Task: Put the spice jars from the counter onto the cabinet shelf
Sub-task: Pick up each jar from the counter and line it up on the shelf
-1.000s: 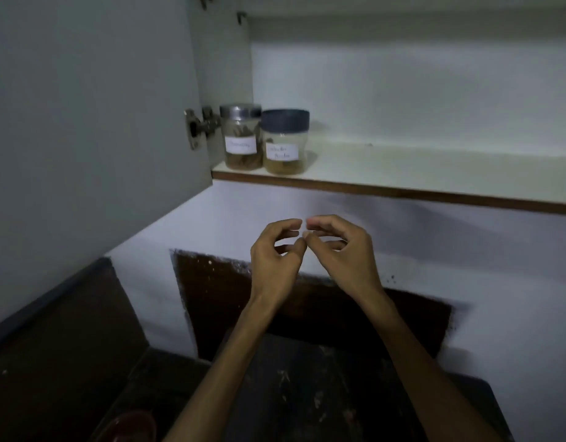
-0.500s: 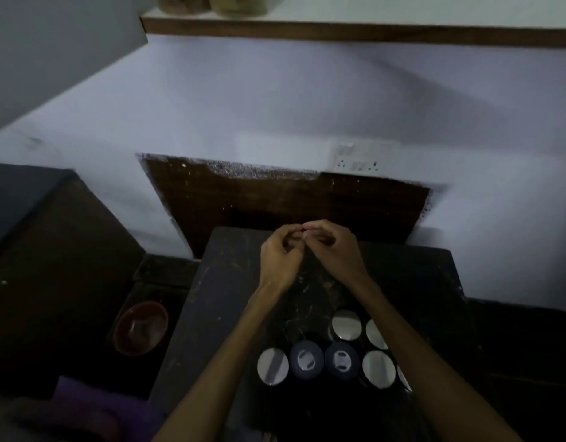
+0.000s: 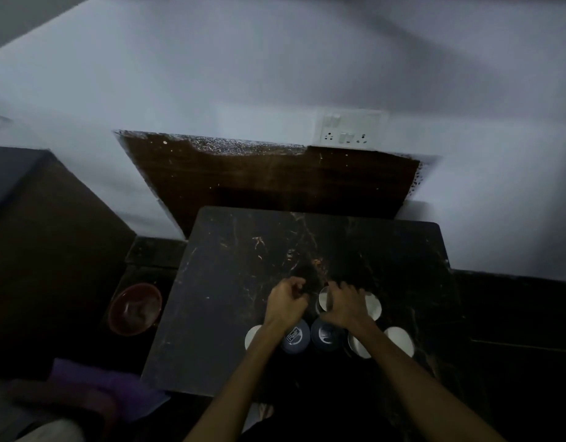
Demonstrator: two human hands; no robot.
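Several spice jars stand in two rows near the front of the dark marble counter (image 3: 230,282). The front row has a silver lid (image 3: 252,335), two dark lids (image 3: 296,339) (image 3: 327,334) and two more silver lids (image 3: 358,346) (image 3: 399,340). Behind them are two silver-lidded jars (image 3: 323,299) (image 3: 373,306). My left hand (image 3: 284,303) hovers just left of the back row, fingers curled, holding nothing. My right hand (image 3: 347,303) lies over the back row with bent fingers at the left back jar; whether it grips is hidden. The cabinet shelf is out of view.
A white wall with a switch-and-socket plate (image 3: 348,130) rises behind the counter, above a dark brown panel (image 3: 268,180). A reddish bowl (image 3: 135,309) sits low on the left beside the counter. A purple cloth (image 3: 109,387) lies at the lower left.
The view has tipped down from the cabinet shelf to the counter. Both hands, joined at the fingertips before, have separated and dropped onto the jars.
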